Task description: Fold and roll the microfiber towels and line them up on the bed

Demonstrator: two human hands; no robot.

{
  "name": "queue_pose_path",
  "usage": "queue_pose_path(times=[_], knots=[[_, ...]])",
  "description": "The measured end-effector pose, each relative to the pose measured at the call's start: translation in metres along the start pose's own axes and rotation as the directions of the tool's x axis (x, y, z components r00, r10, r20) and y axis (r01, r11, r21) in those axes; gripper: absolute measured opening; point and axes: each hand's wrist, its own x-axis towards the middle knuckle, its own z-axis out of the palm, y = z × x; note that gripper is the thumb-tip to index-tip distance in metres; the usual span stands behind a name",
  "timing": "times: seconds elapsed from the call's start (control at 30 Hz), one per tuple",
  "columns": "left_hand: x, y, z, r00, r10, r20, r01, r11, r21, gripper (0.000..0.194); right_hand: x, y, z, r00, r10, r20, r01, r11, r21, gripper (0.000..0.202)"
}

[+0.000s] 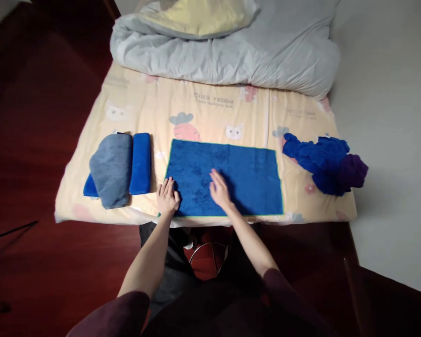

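A blue towel point(252, 182) with a thin green edge lies spread flat near the front edge of the bed. My left hand point(168, 196) rests on its left side, fingers stretched out. Over the middle of the same towel is my right hand point(219, 188), open with fingers extended; whether it presses on the cloth I cannot tell. Left of the towel sits a neatly folded blue towel point(140, 164). Beside that, a grey-blue folded cloth point(112, 171) lies partly over another blue one point(90, 187).
On the right of the bed is a crumpled heap of blue cloths point(319, 159) with a purple cloth point(353, 172). A rolled grey quilt point(214, 61) crosses the back of the patterned bedsheet point(210, 112). A white wall point(393, 140) stands at the right.
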Motion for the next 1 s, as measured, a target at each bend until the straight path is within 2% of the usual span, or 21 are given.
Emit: queue_pose_path(times=[0.07, 0.1, 0.17, 0.2, 0.27, 0.4, 0.5, 0.6, 0.67, 0.73, 1.0], knots=[[0.000, 0.001, -0.001, 1.000, -0.002, 0.002, 0.002, 1.000, -0.006, 0.057, 0.021, -0.025, 0.040, 0.980, -0.102, 0.173, 0.093, 0.994, 0.055, 0.053], [0.000, 0.001, -0.002, 1.000, -0.005, 0.003, 0.005, 1.000, -0.009, 0.058, 0.027, -0.030, 0.051, 0.965, -0.125, 0.231, 0.115, 0.992, 0.057, 0.052], [0.000, 0.002, -0.002, 1.000, -0.009, 0.000, 0.009, 1.000, -0.012, 0.058, 0.034, -0.024, 0.054, 0.946, -0.126, 0.299, 0.121, 0.992, 0.036, 0.049], [0.000, 0.003, -0.003, 1.000, -0.010, -0.003, 0.010, 1.000, -0.013, 0.058, 0.035, -0.015, 0.046, 0.946, -0.108, 0.307, 0.108, 0.994, 0.017, 0.048], [0.000, 0.004, -0.003, 1.000, -0.014, -0.005, 0.014, 1.000, -0.018, 0.057, 0.033, 0.012, 0.019, 0.959, -0.047, 0.281, 0.055, 0.998, -0.022, 0.047], [0.001, 0.008, -0.005, 0.999, -0.046, 0.010, 0.047, 0.998, -0.042, 0.058, 0.021, 0.078, -0.064, 0.983, 0.124, 0.138, -0.109, 0.988, -0.110, 0.049], [0.001, 0.010, -0.006, 0.998, -0.064, 0.025, 0.065, 0.997, -0.052, 0.059, 0.007, 0.121, -0.124, 0.969, 0.245, -0.002, -0.238, 0.938, -0.251, 0.051], [0.001, 0.011, -0.007, 0.997, -0.070, 0.040, 0.072, 0.996, -0.059, 0.060, -0.006, 0.150, -0.161, 0.937, 0.330, -0.111, -0.348, 0.865, -0.363, 0.054], [0.002, 0.012, -0.007, 0.996, -0.074, 0.050, 0.077, 0.996, -0.053, 0.060, -0.010, 0.159, -0.170, 0.915, 0.365, -0.170, -0.402, 0.820, -0.406, 0.056], [0.002, 0.013, -0.007, 0.995, -0.079, 0.056, 0.081, 0.996, -0.034, 0.061, -0.011, 0.162, -0.169, 0.905, 0.374, -0.205, -0.426, 0.795, -0.432, 0.058], [0.004, 0.015, -0.007, 0.996, -0.076, 0.055, 0.073, 0.996, 0.051, 0.058, -0.012, 0.170, -0.160, 0.916, 0.299, -0.269, -0.395, 0.793, -0.463, 0.058]])
